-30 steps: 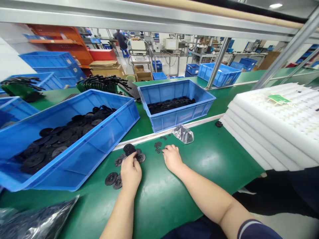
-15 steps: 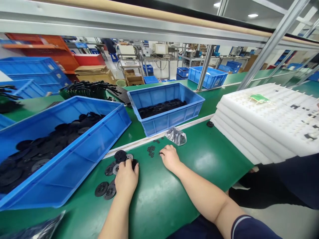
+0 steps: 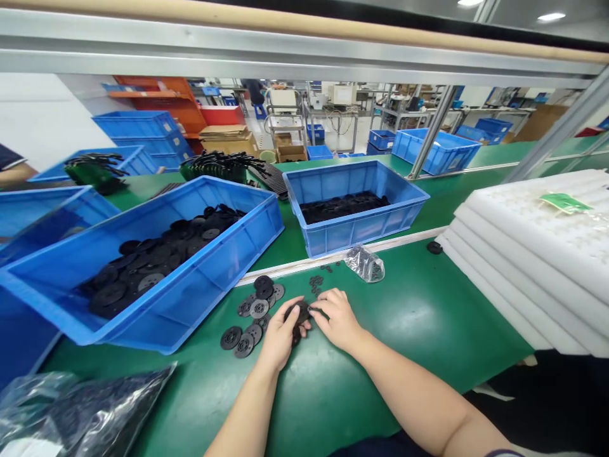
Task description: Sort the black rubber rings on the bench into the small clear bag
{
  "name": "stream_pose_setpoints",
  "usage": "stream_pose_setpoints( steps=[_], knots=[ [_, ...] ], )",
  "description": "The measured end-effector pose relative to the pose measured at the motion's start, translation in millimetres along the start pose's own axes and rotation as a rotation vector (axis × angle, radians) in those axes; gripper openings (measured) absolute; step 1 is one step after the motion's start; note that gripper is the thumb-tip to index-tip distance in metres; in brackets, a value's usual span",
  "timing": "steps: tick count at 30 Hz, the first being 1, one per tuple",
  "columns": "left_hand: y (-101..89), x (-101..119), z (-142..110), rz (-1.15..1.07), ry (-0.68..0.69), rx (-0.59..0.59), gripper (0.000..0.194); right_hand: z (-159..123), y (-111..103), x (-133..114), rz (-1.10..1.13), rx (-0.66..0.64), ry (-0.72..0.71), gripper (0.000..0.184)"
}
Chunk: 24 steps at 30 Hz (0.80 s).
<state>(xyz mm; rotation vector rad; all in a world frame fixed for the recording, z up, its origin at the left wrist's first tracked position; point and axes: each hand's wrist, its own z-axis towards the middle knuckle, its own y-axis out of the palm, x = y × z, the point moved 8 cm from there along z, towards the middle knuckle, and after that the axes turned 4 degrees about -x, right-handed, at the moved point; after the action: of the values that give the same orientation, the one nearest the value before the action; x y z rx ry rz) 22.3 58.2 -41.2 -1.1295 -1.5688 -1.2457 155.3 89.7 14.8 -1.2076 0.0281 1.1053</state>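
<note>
My left hand (image 3: 281,335) is closed round a black disc (image 3: 299,312), with part of it hidden by the fingers. Close against it, my right hand (image 3: 339,317) pinches a small dark piece at the disc's edge; the fingertips cover most of that piece. Several loose black and grey discs (image 3: 259,308) lie on the green table to the left of my hands. Just beyond the fingers sits a cluster of small black rings (image 3: 316,283). A clear plastic bag (image 3: 365,263) with small dark parts in it rests behind my right hand.
A large blue bin (image 3: 190,298) of black discs stands at left, and another blue bin (image 3: 366,228) behind my hands. White foam sheets (image 3: 504,254) are stacked at right. A filled plastic bag (image 3: 95,412) lies front left. A metal frame (image 3: 285,60) crosses overhead.
My hands, apart before, have come together over the table. The left has lifted a disc from the pile, and the right has moved from the rings to that disc. The view has turned left.
</note>
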Motion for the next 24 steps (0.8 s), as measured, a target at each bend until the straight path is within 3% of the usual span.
stream_pose_setpoints(
  steps=[4,9,12,14,16,19,21,24],
  knots=[
    [6.8,0,-3,-0.025,0.017,-0.034,0.050,-3,11,-11,0.025,-0.026,-0.050,0.014],
    [10.3,2,-3,0.008,0.017,-0.024,0.050,-2,16,-8,0.005,-0.064,-0.030,0.015],
    [-4.7,11,-1,0.057,0.058,0.068,0.046,-1,9,4,-0.002,-0.058,-0.004,0.015],
    [-26.9,22,-2,0.111,0.134,0.202,0.039,0,-3,22,-0.047,-0.028,0.093,0.017],
    [-55.1,37,-6,0.261,0.224,0.401,0.032,2,-14,46,-0.098,-0.038,0.236,0.015],
    [-83.1,63,-17,0.722,0.304,0.662,0.026,3,-17,69,-0.091,-0.172,0.375,0.015],
    [-87.9,72,-18,1.018,0.284,0.714,0.021,4,-14,72,-0.088,-0.262,0.385,0.016],
    [-92.0,70,-12,1.232,0.160,0.652,0.022,6,-7,69,-0.136,-0.307,0.370,0.013]
  ],
)
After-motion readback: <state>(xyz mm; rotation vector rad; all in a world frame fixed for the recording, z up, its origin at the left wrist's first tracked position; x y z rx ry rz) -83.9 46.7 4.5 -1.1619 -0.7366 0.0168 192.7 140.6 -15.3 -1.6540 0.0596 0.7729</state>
